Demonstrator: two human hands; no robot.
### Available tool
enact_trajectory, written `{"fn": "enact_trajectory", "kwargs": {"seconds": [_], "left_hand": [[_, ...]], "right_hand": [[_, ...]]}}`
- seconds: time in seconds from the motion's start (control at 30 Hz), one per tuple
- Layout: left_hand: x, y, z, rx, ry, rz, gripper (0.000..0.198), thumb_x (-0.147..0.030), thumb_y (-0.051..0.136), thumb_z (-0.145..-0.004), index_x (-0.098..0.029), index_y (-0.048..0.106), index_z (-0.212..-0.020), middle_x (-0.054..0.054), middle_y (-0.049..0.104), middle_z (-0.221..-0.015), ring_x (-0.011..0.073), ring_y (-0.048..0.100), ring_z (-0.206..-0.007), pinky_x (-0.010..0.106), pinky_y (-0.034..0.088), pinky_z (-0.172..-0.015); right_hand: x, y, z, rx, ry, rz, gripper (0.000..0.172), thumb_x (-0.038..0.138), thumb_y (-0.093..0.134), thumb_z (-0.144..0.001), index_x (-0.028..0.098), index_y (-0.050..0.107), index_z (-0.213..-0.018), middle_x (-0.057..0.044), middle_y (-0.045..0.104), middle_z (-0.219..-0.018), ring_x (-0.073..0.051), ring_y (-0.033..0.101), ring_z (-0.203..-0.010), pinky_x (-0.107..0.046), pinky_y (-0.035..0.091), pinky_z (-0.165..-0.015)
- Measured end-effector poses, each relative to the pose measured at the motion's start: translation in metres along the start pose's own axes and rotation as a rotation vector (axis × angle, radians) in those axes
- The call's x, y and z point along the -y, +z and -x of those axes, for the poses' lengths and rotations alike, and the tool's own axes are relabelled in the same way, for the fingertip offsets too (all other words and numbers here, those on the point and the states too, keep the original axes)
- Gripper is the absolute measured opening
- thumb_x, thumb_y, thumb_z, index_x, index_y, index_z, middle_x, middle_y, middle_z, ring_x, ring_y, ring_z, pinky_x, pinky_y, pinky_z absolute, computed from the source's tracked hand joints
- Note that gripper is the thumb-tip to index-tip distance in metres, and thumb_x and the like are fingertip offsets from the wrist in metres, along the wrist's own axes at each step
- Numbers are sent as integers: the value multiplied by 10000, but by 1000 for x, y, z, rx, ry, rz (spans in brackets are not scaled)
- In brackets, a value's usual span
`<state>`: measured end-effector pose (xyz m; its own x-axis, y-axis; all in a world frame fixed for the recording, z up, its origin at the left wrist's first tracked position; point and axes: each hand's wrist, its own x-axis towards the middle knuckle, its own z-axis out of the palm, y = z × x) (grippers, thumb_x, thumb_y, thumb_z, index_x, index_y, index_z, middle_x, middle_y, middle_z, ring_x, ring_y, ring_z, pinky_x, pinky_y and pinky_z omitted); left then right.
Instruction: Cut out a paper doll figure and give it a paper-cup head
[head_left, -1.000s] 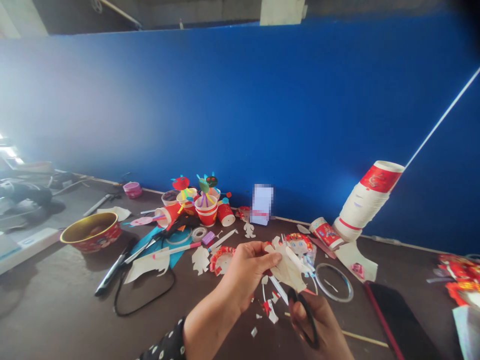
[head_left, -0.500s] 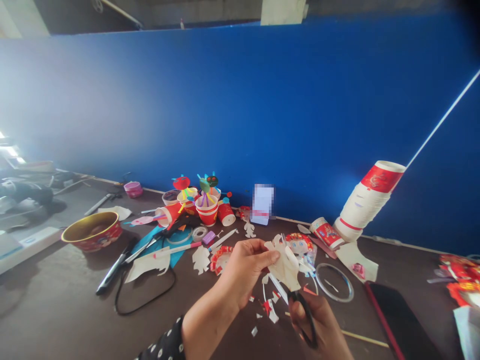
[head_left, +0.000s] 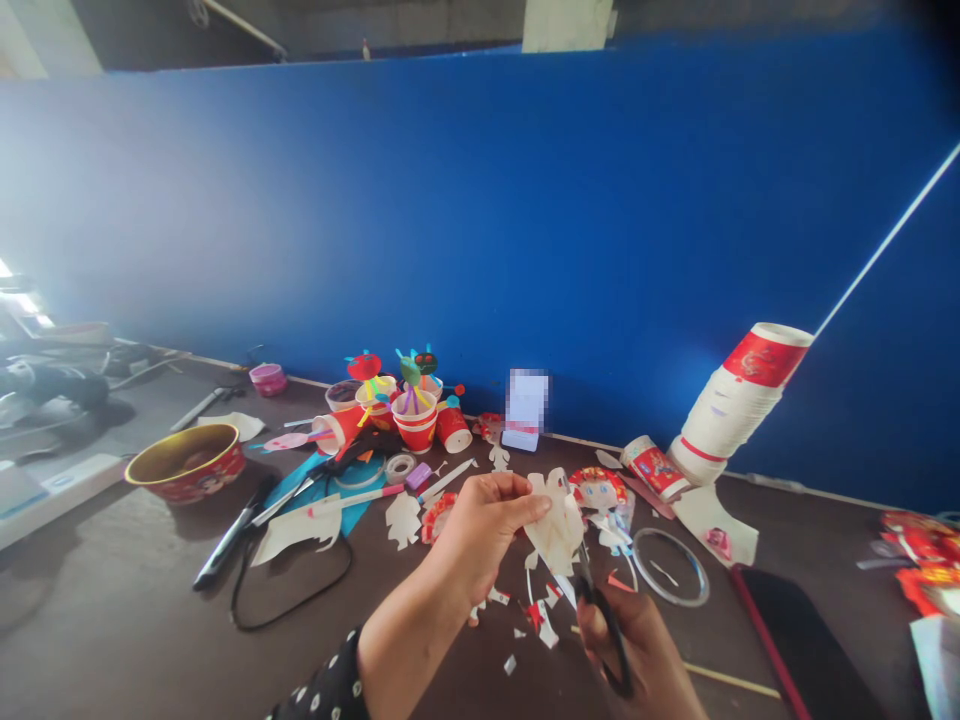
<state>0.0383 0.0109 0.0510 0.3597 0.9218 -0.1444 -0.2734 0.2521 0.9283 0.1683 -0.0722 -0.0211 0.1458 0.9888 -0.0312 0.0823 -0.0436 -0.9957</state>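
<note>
Two hands meet just above the dark table [head_left: 150, 620]: your left hand [head_left: 487, 525] pinches the paper cut-out [head_left: 559, 525] by its left edge between thumb and fingertips and holds it up in the air, while your right hand [head_left: 637, 650] is closed through the loops of the black scissors [head_left: 604, 625], whose blades point up into the lower edge of the paper. The step in hand looks like trimming the outline of that pale shape, and the small white and red scraps [head_left: 540, 620] lying on the table right beneath it fit that reading. How far apart the blades stand is hard to make out, as the paper covers their tips. A further snip would, I judge, call for turning the cut-out with your left fingers so the line feeds into the blades, with your fingertips kept clear of them. A clear tape ring [head_left: 670, 565] lies just to the right, and a leaning stack of paper cups [head_left: 731, 400] rests against the blue wall behind.
</note>
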Motion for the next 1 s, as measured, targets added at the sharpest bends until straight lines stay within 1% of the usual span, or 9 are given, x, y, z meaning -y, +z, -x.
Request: {"fn": "enact_trajectory", "kwargs": {"seconds": [0.1, 0.27, 0.37, 0.53, 0.67, 0.77, 0.87, 0.93, 1.0], "left_hand": [[-3, 0, 1, -10, -13, 0, 147, -184, 673, -559, -130, 538, -538, -26, 526, -482, 53, 452, -456, 198, 319, -505], [-7, 0, 1, -45, -15, -27, 109, -181, 663, -572, -135, 565, -559, -34, 517, -455, 51, 428, -415, 201, 287, -456], [-8, -1, 0, -45, -12, -31, 106, -177, 662, -569, -135, 566, -552, -33, 512, -456, 52, 425, -415, 200, 278, -443], [-7, -2, 0, -51, 9, -53, 96, -172, 659, -572, -135, 571, -568, -39, 501, -456, 48, 410, -409, 200, 291, -446], [-6, -4, -2, -51, 9, -78, 112, -181, 664, -571, -141, 559, -571, -48, 495, -467, 43, 400, -412, 200, 296, -458], [-4, -6, -7, -59, 9, -75, 151, -200, 671, -571, -145, 530, -560, -42, 502, -481, 51, 430, -431, 198, 298, -458], [0, -10, -14, -103, 36, 4, 185, -178, 683, -553, -147, 502, -567, -47, 507, -494, 47, 449, -441, 191, 328, -475], [4, -12, -18, -104, 52, 83, 205, -160, 692, -540, -148, 505, -623, -25, 565, -568, 60, 500, -487, 192, 364, -503], [7, -13, -21, -107, 54, 135, 263, -142, 700, -528, -157, 501, -700, -4, 605, -635, 83, 548, -536, 197, 390, -520]], "right_hand": [[2, -2, -1, 66, -7, 62, 506, 673, 482, -646, 187, 397, -529, 67, 268, -490, -87, 227, -475, -218, 198, -426], [5, -2, -3, 44, -91, 118, 499, 661, 439, -684, 185, 414, -537, 54, 303, -490, -92, 243, -471, -235, 193, -440], [5, -1, -3, 83, -70, 114, 495, 663, 445, -672, 188, 420, -536, 49, 319, -483, -93, 262, -461, -236, 199, -436], [11, 3, -1, -7, -78, 99, 426, 563, 531, -662, 189, 419, -490, 60, 315, -456, -89, 240, -461, -232, 192, -437], [13, 3, 1, 29, -24, 87, 376, 503, 574, -637, 189, 424, -495, 71, 318, -442, -83, 244, -444, -222, 194, -428], [12, -2, -1, 31, -13, 114, 320, 457, 589, -630, 186, 453, -528, 66, 371, -454, -86, 288, -439, -215, 222, -432], [9, -11, -8, -20, -16, 265, 280, 426, 584, -640, 187, 477, -541, 52, 422, -467, -104, 346, -450, -219, 253, -442], [7, -18, -14, -70, 18, 476, 274, 413, 601, -630, 188, 483, -526, 40, 443, -452, -125, 389, -450, -229, 263, -439], [6, -24, -17, -89, 3, 714, 260, 375, 626, -617, 196, 471, -510, 21, 500, -450, -147, 441, -453, -242, 279, -450]]}}
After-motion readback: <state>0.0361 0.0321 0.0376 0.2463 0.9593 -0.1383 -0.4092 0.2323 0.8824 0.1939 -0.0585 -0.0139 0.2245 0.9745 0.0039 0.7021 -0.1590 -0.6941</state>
